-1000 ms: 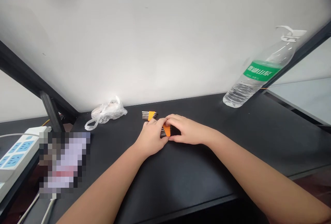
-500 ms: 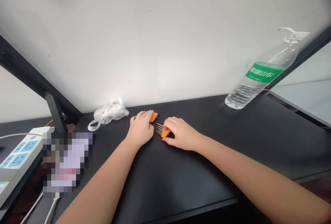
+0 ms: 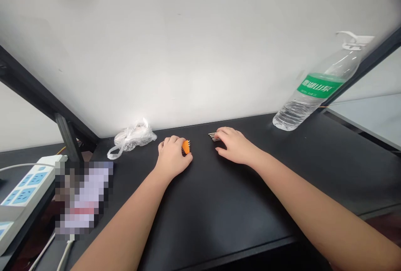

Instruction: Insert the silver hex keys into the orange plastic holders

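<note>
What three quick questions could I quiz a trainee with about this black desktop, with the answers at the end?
1. What colour is the label on the bottle? a) red b) green c) yellow
2. True or false: the left hand is nearer the plastic bag than the right hand is.
3. Fill in: the orange piece is at the ___ hand.

Key: 1 b; 2 true; 3 left.
</note>
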`<state>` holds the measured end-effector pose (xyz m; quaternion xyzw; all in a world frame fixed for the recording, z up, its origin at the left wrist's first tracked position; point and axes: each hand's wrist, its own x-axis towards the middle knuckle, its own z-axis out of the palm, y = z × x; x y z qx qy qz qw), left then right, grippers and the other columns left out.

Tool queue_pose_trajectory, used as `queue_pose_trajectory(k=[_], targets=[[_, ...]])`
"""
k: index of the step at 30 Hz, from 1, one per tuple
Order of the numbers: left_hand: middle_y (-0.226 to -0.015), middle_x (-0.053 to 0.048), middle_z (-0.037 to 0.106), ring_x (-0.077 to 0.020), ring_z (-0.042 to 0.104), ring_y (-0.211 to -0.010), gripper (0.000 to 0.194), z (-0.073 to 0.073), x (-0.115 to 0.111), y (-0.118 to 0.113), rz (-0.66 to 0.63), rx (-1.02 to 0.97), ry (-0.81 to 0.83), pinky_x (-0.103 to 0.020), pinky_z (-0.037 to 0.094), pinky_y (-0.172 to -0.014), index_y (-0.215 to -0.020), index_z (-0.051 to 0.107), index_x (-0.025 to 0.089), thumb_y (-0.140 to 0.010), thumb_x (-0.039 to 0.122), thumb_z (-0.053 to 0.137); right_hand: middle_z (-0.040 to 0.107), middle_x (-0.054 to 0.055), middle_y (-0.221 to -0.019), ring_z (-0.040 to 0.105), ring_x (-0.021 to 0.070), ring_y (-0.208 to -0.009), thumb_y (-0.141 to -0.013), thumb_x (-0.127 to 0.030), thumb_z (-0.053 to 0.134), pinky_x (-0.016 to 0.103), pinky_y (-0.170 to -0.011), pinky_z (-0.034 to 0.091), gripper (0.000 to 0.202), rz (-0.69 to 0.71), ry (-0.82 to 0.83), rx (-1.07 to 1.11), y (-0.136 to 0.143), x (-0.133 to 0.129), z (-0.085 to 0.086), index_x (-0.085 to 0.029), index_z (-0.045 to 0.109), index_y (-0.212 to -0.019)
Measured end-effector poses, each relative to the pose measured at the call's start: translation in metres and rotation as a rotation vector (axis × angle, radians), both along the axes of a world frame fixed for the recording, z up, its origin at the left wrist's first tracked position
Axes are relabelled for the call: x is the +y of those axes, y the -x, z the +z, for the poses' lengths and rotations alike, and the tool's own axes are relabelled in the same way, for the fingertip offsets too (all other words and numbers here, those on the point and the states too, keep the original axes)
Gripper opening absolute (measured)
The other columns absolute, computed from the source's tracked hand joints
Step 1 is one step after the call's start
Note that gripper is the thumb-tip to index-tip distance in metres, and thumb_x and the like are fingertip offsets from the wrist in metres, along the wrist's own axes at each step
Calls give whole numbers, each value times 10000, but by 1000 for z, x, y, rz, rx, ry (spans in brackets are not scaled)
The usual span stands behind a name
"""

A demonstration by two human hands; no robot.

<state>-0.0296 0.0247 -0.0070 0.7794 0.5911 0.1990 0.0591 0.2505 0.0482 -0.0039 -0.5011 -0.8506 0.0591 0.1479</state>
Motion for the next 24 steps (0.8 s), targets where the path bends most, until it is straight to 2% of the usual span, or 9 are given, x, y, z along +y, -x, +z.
queue_pose_trajectory(k=[3,5,8,10,13,17,21,24], targets=[[-1190,-73,687,-327,605,-1140,420,5,-3,-1,-61,-76,3,-541,419,-1064,-1185,680,256,-782,343,756,547,148,-1479,407,401,-1462,-901,-318,647,608,-1176,369,367,-15,-71,31,2,-2,0,-212,652,-1252],[-1148,-58,693,-305,627,-1102,409,11,-7,-4,-148,-143,23,-505,450,-1030,-1163,682,255,-771,331,770,521,138,-1525,378,378,-1497,-926,-309,632,595,-1207,359,389,51,-70,146,7,-7,4,-218,647,-1304],[-1098,-48,689,-266,640,-1041,396,19,-13,-8,-291,-259,74,-436,502,-952,-1162,682,255,-783,329,771,553,87,-1517,495,298,-1428,-969,-326,606,507,-1160,461,399,241,116,388,21,-18,11,-283,622,-1365],[-1090,-48,680,-246,637,-1013,402,22,-16,-9,-341,-323,89,-410,518,-928,-1183,679,253,-796,318,765,627,60,-1429,596,263,-1314,-979,-315,597,467,-1091,524,374,286,267,536,31,-23,12,-313,628,-1352],[-1083,-50,673,-239,629,-999,377,23,-18,-10,-345,-349,89,-405,529,-914,-1159,688,247,-796,313,767,698,42,-1274,681,228,-1116,-967,-302,618,431,-995,567,311,229,435,709,41,-27,8,-304,657,-1276],[-1059,-48,670,-241,630,-979,348,22,-19,-10,-331,-326,101,-401,540,-877,-1107,693,241,-781,323,782,716,44,-1109,690,217,-1018,-920,-353,705,416,-940,562,249,161,595,845,43,-24,2,-254,669,-1146],[-1044,-44,665,-210,641,-901,335,23,-21,-11,-371,-328,127,-358,548,-792,-1106,692,242,-786,305,771,704,16,-942,683,191,-895,-892,-368,751,384,-865,543,246,171,735,932,41,-23,1,-236,635,-1064],[-1022,-39,667,-200,646,-879,329,24,-22,-12,-403,-311,120,-334,541,-754,-1108,700,247,-787,288,763,691,5,-914,667,178,-871,-870,-337,779,365,-846,529,253,187,774,993,41,-22,1,-237,623,-1042]])
